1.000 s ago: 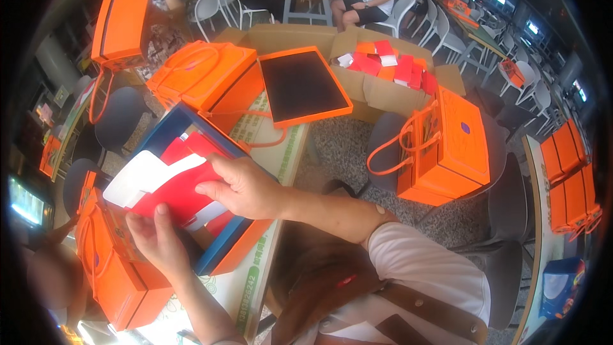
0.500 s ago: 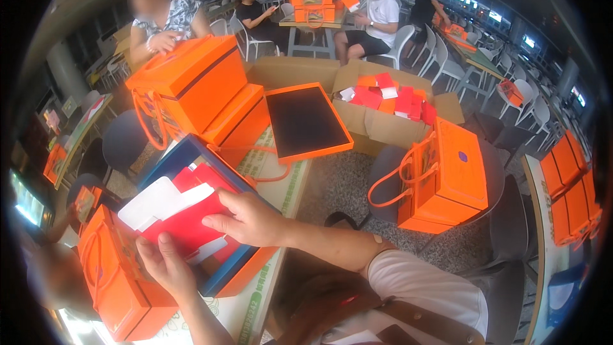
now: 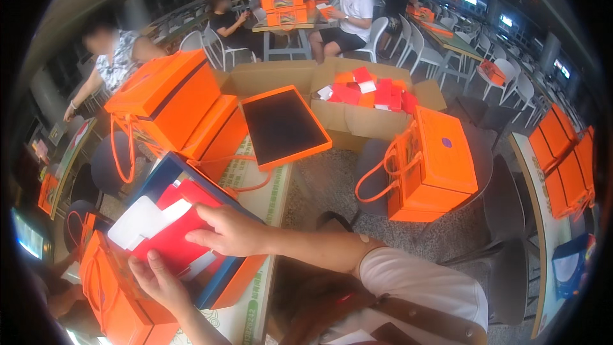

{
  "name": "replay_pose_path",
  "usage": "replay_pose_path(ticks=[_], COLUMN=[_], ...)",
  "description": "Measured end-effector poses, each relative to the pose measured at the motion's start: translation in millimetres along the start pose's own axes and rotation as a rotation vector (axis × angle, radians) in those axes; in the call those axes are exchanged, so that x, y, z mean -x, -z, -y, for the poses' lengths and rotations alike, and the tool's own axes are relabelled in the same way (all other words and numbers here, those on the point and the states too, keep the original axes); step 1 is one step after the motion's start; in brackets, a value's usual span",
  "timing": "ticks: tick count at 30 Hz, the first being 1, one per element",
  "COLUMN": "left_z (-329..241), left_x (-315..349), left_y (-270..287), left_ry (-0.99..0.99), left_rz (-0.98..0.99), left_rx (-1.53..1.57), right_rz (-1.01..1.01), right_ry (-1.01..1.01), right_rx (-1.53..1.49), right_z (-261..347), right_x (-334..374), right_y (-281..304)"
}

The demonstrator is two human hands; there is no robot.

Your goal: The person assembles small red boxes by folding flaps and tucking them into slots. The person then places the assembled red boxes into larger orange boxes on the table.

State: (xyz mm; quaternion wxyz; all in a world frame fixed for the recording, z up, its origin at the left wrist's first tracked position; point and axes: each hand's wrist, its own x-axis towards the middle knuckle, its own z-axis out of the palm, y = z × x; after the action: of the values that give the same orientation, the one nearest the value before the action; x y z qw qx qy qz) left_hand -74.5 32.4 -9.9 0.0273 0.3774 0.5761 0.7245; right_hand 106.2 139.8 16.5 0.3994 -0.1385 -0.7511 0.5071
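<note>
In the head view, the person's right hand (image 3: 227, 230) pinches a red carton (image 3: 165, 243) at its right end, thumb laid over the upper face and the other fingers mostly hidden behind. The left hand (image 3: 159, 281) is at the carton's near edge, thumb raised and fingers loosely spread; whether they close on it cannot be told. A white flap (image 3: 136, 220) stands out from the carton's far left side. The carton is over the mouth of a blue-walled orange box (image 3: 241, 287) on the table (image 3: 265, 214), where another red piece (image 3: 191, 193) shows just behind it.

Both hands hold nearly the same pose as half a second ago, and the flap has stayed out, so the handling of this carton appears to be still under way. The clearer change is at the left: the co-worker (image 3: 118, 54) has taken a hand off the upper orange box (image 3: 163, 99), which now rests alone on the lower orange box (image 3: 220, 131). That leaves the blue-walled box and its contents undisturbed. Beside the stack, the black-lined lid (image 3: 284, 124) lies with its inside up.
</note>
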Motion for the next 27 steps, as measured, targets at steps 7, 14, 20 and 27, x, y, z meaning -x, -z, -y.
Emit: replay_pose_path(ticks=[7, 14, 20, 27], left_z=[-5, 2, -24, -17], left_x=[1, 4, 5, 5], left_y=[4, 2, -1, 0], left_ry=[-0.035, 0.113, 0.0, 0.062], left_rz=[0.014, 0.179, 0.16, 0.253], left_rx=[-0.037, 0.145, 0.15, 0.154], right_rz=[-0.017, -0.069, -0.043, -0.015], right_ry=[0.036, 0.07, -0.001, -0.032], right_rx=[-0.01, -0.028, -0.284, -0.194], right_z=[3, -23, -18, -12], right_x=[0, 0, -3, 3], right_y=[2, 0, -15, -8])
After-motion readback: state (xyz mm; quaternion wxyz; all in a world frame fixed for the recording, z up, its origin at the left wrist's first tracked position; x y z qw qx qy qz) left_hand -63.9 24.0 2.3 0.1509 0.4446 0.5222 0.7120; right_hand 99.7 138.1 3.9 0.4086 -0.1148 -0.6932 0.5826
